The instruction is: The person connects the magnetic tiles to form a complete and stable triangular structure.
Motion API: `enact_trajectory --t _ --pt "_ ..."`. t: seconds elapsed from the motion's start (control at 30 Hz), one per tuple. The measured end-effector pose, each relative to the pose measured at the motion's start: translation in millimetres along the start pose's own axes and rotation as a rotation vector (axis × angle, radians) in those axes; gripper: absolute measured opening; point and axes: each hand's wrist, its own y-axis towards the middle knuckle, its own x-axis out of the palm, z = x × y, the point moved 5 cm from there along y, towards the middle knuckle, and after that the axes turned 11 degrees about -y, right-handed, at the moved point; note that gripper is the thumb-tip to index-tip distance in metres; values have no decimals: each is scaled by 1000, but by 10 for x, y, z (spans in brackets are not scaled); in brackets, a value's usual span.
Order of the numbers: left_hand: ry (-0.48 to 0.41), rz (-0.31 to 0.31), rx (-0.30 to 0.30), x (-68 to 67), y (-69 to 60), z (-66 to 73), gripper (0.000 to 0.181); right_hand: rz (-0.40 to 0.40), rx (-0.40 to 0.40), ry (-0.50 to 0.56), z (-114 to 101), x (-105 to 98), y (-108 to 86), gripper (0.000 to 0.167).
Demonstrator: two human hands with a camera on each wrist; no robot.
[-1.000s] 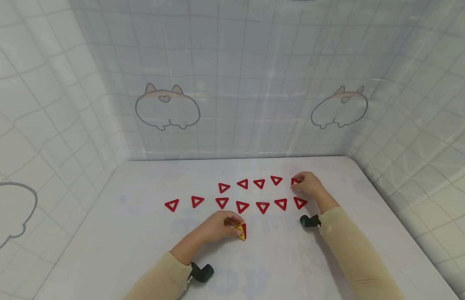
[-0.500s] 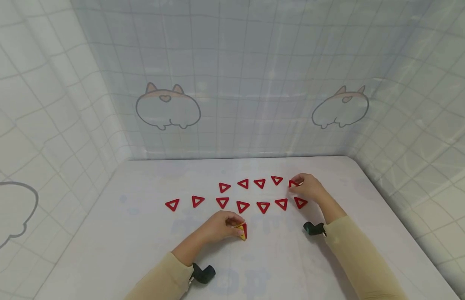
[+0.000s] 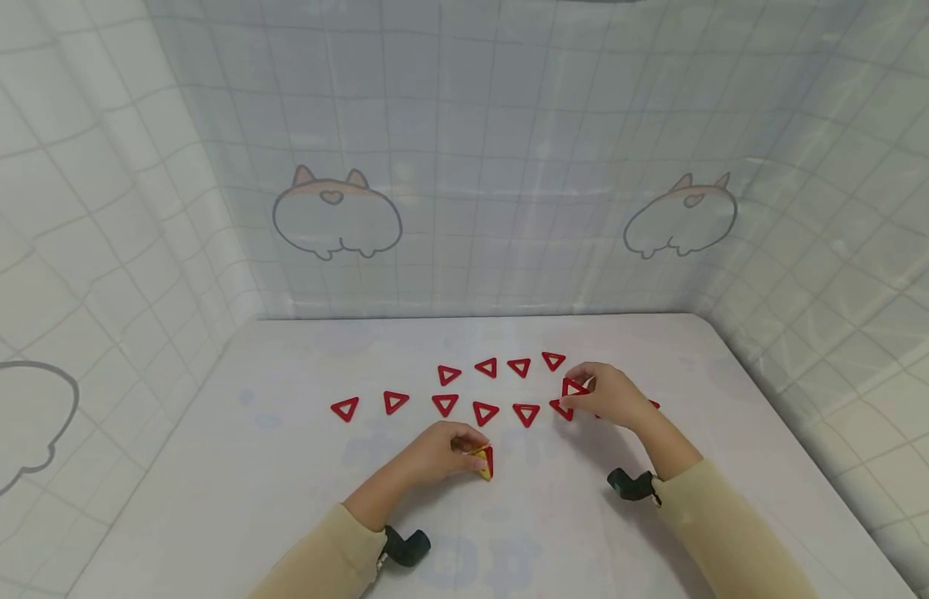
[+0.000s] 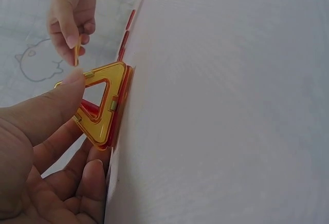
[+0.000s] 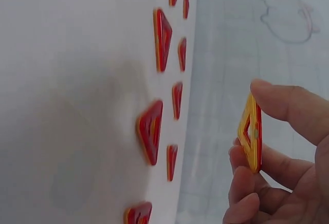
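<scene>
My left hand point(image 3: 437, 453) rests low over the table's middle, holding upright triangular magnetic tiles point(image 4: 114, 73). They look yellow on the near side and red behind, and stand against each other; how many is unclear. My right hand point(image 3: 612, 398) is raised off the table, pinching one triangular magnetic tile point(image 5: 251, 154) between thumb and fingers. This tile is yellow on one face and red on the other. Beneath the right hand, a front-row tile point(image 3: 565, 413) is partly covered, and others there are mostly hidden.
Two rough rows of red triangular tiles lie flat on the white table, such as a front-row tile point(image 3: 526, 414) and a back-row tile point(image 3: 519, 364). Dark wrist devices point(image 3: 407, 547) sit below both hands. A grid-patterned curtain point(image 3: 464, 166) encloses the back and sides.
My right hand has lifted a tile from the right end of the back row and carried it left and nearer, over the front row. My left hand stays put.
</scene>
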Motion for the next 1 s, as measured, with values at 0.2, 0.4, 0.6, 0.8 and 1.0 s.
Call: enact_trajectory --t 0.2,0.4,0.6,0.8,1.0 --pt "-5 1 1 1 -2 12 27 18 -62 -26 -134 82 -126 41" --pt "0 8 -5 3 -8 17 26 1 -92 -46 -239 192 -214 41" --pt "0 8 -8 4 -6 23 26 -22 -121 -57 -355 308 -271 39" --pt "7 11 -21 8 14 -14 26 -47 -165 -63 -468 447 -316 41" --pt "8 7 -24 12 24 -31 27 -113 -238 -108 -546 622 -306 42"
